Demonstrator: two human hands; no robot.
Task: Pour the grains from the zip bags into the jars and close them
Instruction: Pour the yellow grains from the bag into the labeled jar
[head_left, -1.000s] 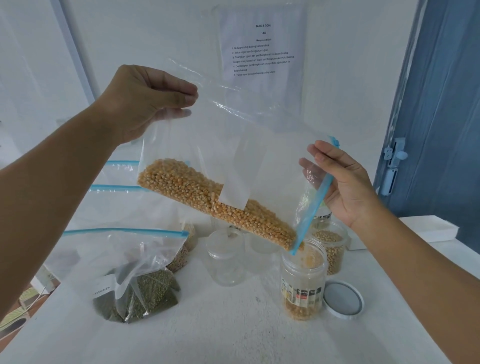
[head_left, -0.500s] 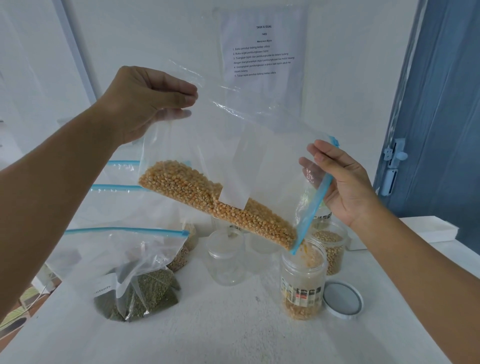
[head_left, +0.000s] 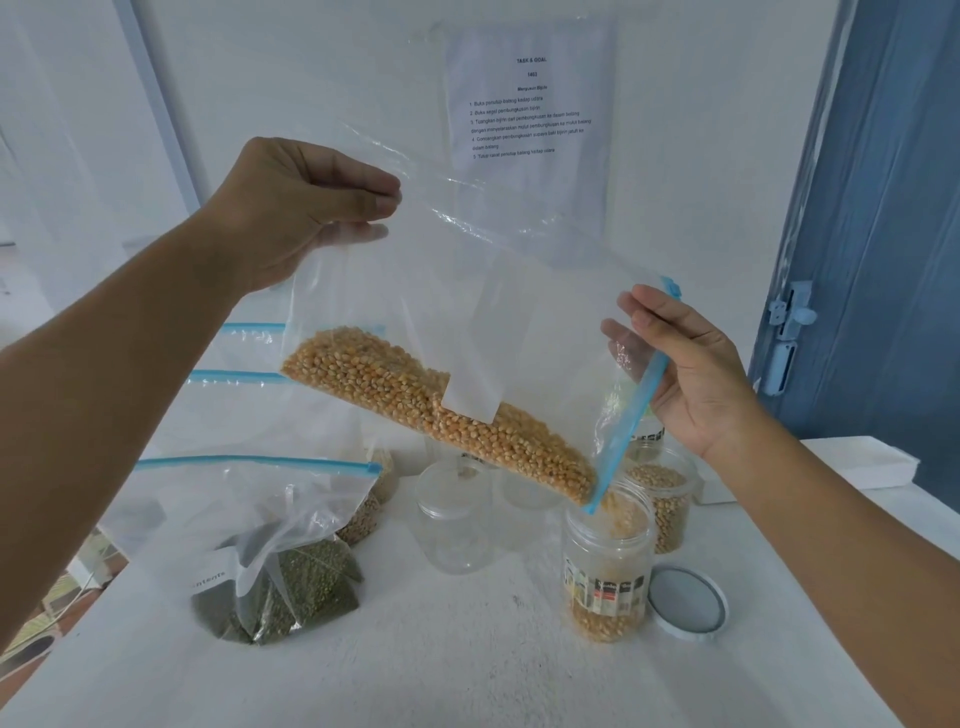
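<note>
A clear zip bag (head_left: 519, 291) of yellow corn kernels (head_left: 436, 410) hangs tilted over the table. My left hand (head_left: 296, 208) pinches its upper left corner, held high. My right hand (head_left: 685, 374) holds the blue zip edge at the bag's mouth, fingers fairly straight with the thumb behind the plastic. The lowest corner of the mouth sits just over an open labelled jar (head_left: 608, 566), and kernels drop into it; the jar is partly filled. Its white lid (head_left: 685, 608) lies upside down to the jar's right.
A zip bag of green grains (head_left: 280, 587) lies at the front left, with more bags (head_left: 234, 384) behind it. Two empty clear jars (head_left: 452, 519) stand mid-table, and a jar of pale grains (head_left: 662, 499) stands behind the labelled one. A white box (head_left: 852, 462) sits at the right by a blue door.
Kernels have slid down the bag towards its mouth and the level in the jar has shifted slightly. Both hands stay almost where they were.
</note>
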